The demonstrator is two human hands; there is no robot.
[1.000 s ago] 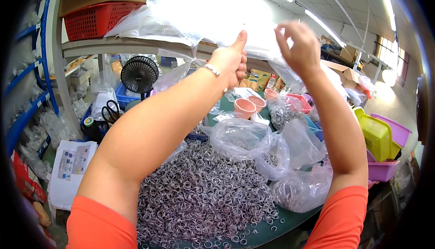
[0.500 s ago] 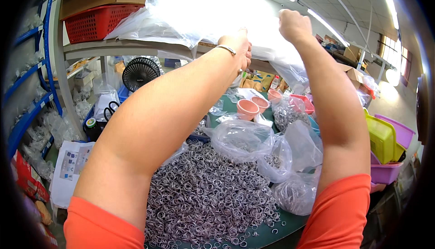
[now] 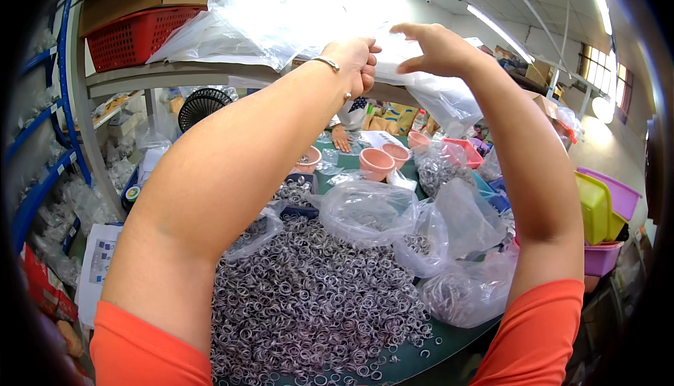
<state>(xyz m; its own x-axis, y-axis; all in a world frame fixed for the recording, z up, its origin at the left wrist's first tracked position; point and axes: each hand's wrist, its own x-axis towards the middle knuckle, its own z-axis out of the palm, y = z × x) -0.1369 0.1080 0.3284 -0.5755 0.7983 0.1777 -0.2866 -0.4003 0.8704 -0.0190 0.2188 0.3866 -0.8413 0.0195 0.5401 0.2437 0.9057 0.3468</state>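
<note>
Both my arms reach up to the shelf above the table. My left hand (image 3: 357, 63), with a bracelet at the wrist, is closed at the shelf's front edge; glare hides what its fingers hold, if anything. To its right, my right hand (image 3: 441, 49) is raised with thumb and fingers apart and nothing visible between them. Clear plastic bags (image 3: 260, 24) lie on the shelf beside my left hand, and plastic sheeting (image 3: 442, 98) hangs over the edge below my right. Beneath my arms a large heap of small metal rings (image 3: 316, 302) covers the green table (image 3: 414, 363).
Open plastic bags (image 3: 368, 210) and a filled bag of rings (image 3: 467, 295) sit behind and right of the heap. Pink bowls (image 3: 377, 164) stand farther back, near another person's hand (image 3: 340, 139). A red basket (image 3: 140, 38) rests on the shelf (image 3: 182, 79); a black fan (image 3: 202, 108) is below.
My right hand has opened from a fist and come a little left and down. My left hand has shifted slightly left. Another person's hand now shows behind the table.
</note>
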